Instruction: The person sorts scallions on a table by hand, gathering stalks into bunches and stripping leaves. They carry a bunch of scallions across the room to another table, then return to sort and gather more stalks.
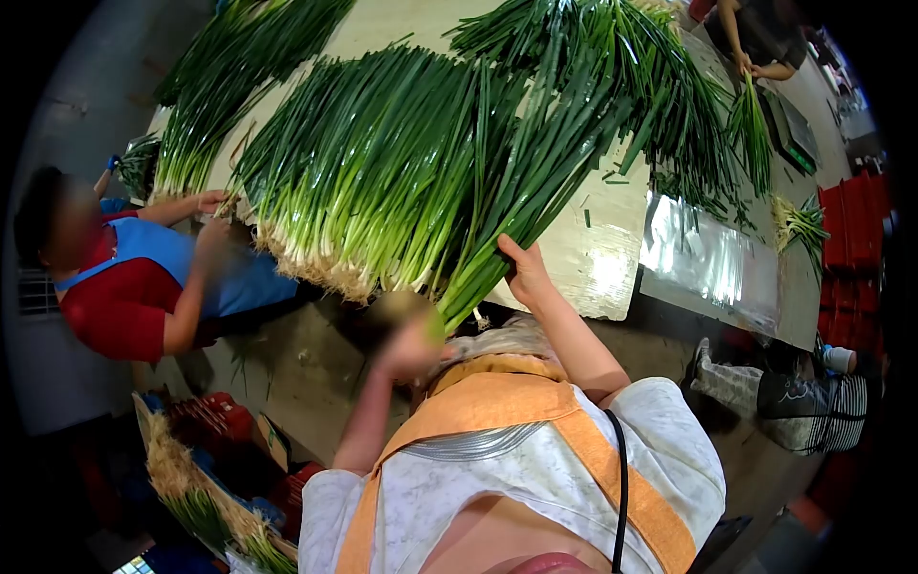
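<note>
A bunch of scallions (486, 256) slants from near my waist up across the table edge, its dark leaves spreading to the upper right. My right hand (526, 272) is closed round the stalks, thumb on top. At the lower, pale end of the same bunch is my left hand (409, 350), smeared by motion so its fingers cannot be made out. Just left of the bunch lies a wide pile of scallions (368, 172), with whiskery roots toward me and green tops pointing away.
A worker in a blue apron (158, 249) handles stalks at left. Another person's hands (751, 69) hold scallions at the upper right, near a scale (789, 132). More scallions cover the table (598, 239). Red crates (851, 230) are stacked at right; crates and scallions sit low at left.
</note>
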Action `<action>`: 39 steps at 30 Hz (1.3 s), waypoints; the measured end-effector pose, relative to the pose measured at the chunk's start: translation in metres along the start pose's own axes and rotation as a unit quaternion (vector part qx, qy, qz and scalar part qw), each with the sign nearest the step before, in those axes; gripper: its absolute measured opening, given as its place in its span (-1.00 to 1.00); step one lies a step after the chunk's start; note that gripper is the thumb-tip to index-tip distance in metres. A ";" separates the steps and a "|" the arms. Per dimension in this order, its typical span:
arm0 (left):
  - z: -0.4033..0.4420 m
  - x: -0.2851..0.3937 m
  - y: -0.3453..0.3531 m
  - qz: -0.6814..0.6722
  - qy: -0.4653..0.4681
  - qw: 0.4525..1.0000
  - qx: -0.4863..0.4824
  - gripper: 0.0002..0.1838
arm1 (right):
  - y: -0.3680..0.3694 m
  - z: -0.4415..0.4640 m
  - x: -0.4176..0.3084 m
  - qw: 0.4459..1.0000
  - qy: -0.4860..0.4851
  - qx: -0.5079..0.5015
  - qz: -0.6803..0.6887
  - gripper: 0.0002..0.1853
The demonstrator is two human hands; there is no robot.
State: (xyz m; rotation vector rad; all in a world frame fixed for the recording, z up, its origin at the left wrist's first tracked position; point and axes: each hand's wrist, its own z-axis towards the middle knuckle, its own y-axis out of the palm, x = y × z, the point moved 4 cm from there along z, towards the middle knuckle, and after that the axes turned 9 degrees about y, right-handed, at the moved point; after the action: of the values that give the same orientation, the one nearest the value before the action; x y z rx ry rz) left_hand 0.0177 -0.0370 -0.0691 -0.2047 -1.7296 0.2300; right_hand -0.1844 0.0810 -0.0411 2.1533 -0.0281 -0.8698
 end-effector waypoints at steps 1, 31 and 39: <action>0.006 0.002 0.002 -0.049 -0.006 0.999 -0.015 -0.48 | 0.002 -0.001 0.002 1.000 -0.003 -0.005 -0.016 -0.51; 0.014 0.050 -0.005 0.051 -0.040 0.990 0.123 -0.70 | 0.026 -0.050 -0.137 0.772 -0.459 0.229 -0.375 -0.67; 0.010 0.041 0.001 0.001 -0.044 0.992 0.120 -0.70 | 0.020 -0.049 -0.136 0.936 -0.305 0.130 -0.121 -0.87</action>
State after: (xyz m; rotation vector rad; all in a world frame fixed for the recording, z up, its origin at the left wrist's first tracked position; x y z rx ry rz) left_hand 0.0010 -0.0254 -0.0322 -0.0202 -1.7708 0.4508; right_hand -0.2545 0.1404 0.0727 2.0604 -0.2033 -1.7388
